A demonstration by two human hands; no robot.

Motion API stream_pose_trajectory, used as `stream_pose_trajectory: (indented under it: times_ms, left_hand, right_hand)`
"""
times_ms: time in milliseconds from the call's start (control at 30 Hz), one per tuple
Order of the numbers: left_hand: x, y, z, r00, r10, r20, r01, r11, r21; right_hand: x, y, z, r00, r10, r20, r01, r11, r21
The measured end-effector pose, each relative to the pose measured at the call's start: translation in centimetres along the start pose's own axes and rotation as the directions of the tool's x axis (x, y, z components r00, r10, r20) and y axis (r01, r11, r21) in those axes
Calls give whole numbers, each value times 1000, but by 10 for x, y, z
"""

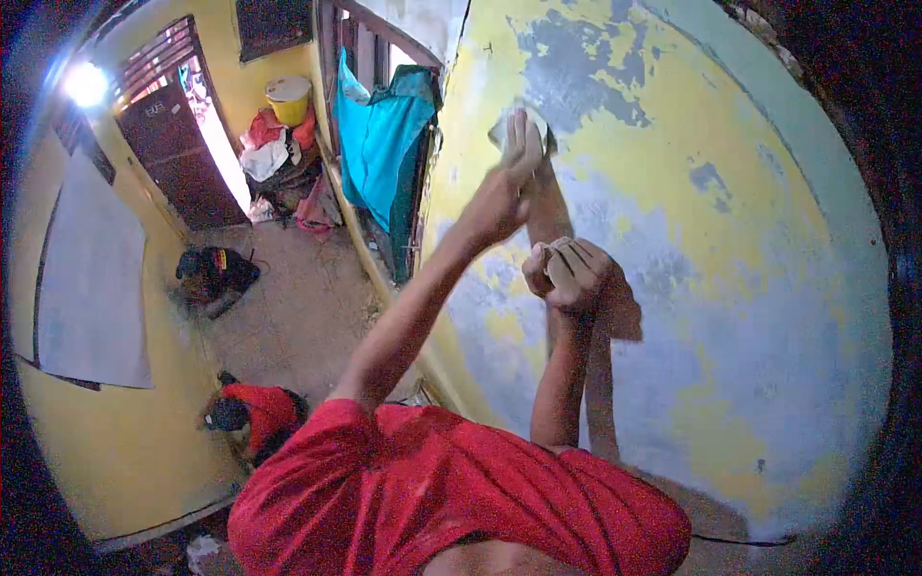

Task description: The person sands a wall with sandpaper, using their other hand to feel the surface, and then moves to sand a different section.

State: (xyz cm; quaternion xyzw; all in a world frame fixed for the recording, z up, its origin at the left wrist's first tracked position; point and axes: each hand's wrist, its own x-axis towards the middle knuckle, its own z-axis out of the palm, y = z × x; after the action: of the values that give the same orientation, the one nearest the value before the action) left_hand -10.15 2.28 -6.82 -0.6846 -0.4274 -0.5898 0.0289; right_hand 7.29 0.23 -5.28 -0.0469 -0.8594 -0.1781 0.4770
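Note:
My left hand [514, 168] is raised against the wall [663, 326], its fingers lying over a small pale sheet that looks like sandpaper [501, 131]. The sheet is pressed flat on the yellow paint, beside a bare grey patch. Lower and to the right, my right hand [573, 273] is closed in a fist near the wall, its fingers whitened as if with dust. Whatever it may hold is hidden. Flaking yellow paint and grey-white bare areas cover the wall around both hands.
A turquoise cloth [384, 144] hangs at the window left of the wall. Down on the floor [298, 298], a person in red [264, 422] and another in dark clothing [216, 276] crouch. A yellow bucket [290, 106] tops a cloth pile [279, 158] near the door [178, 154].

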Motion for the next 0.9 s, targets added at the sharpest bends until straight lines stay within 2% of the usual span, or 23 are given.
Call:
stream_pose_trajectory:
  times_ms: [67, 100, 133, 200, 233, 267, 333, 400, 433, 467, 500, 533, 600, 633, 667, 733, 800, 833, 867, 900]
  left_hand:
    - [31, -2, -27, 998, -9, -55, 4, 996, -90]
    - [51, -13, -39, 989, -108, 100, 123, 980, -158]
    - [58, 2, -49, 926, -304, 223, 350, 913, -209]
    - [36, -14, -21, 996, -82, -43, 79, 994, -72]
    - [13, -25, 0, 988, -64, -140, 67, 998, 18]
    - [-2, -12, 11, 978, -8, -208, 11, 1000, 12]
    - [0, 8, 11, 957, -20, -289, 27, 999, 20]
    - [15, -32, 1, 990, -43, -132, 54, 996, 75]
    - [37, -20, -16, 984, -157, -86, 157, 988, -8]
    - [53, -14, -28, 983, -176, -51, 173, 983, -65]
    - [45, -23, -22, 995, -44, -92, 50, 997, 65]
    - [38, -36, -13, 988, 104, -115, -80, 977, 199]
    - [0, -12, 7, 992, -122, -27, 122, 992, -9]
    - [-8, 16, 9, 998, -44, 33, 48, 993, -110]
    - [-18, 24, 8, 990, -63, 126, 72, 995, -68]
    - [-13, 17, 8, 990, -55, 127, 63, 997, -54]
    - [10, -4, -2, 969, -169, 178, 189, 977, -102]
    - [24, -15, -7, 986, -116, 118, 121, 992, -43]
    - [41, -3, -17, 1000, 16, -2, -16, 999, 46]
    - [38, -3, -17, 998, -28, 55, 26, 999, 35]
  right_hand:
    - [3, -4, -1, 1000, 7, -9, -8, 1000, -7]
    - [6, -5, -2, 1000, 13, -13, -13, 1000, -13]
    - [8, -6, -3, 1000, 16, -15, -16, 1000, -20]
    - [8, -6, -5, 1000, 26, 14, -25, 999, -25]
    - [2, 2, -4, 997, 36, 62, -36, 999, -5]
    - [5, 3, -4, 998, 35, 53, -34, 999, -16]
    - [9, 1, -3, 1000, -2, 1, 2, 1000, -12]
    - [6, -1, -4, 1000, -14, -8, 14, 1000, 5]
    - [4, -1, -4, 1000, 3, -14, -3, 1000, -7]
    - [5, -2, -6, 1000, 21, -20, -21, 1000, -21]
    - [5, 1, -11, 998, 2, 56, -3, 1000, 7]
    - [-2, 6, -9, 999, 3, 49, -4, 1000, 3]
    - [-15, 19, 4, 999, -45, -5, 45, 996, 75]
    - [-13, 9, 5, 999, -5, -38, 6, 1000, 30]
    - [-12, 6, 4, 999, 15, -45, -14, 1000, 15]
    - [-8, 5, 0, 1000, 10, -19, -9, 1000, 23]
    - [-7, 5, -2, 1000, 13, -7, -12, 1000, 28]
    - [-6, 5, -4, 1000, 10, -2, -10, 999, 34]
    - [-6, 5, -5, 1000, 7, -3, -7, 999, 36]
    - [-5, 5, -7, 1000, 0, 3, 0, 999, 42]
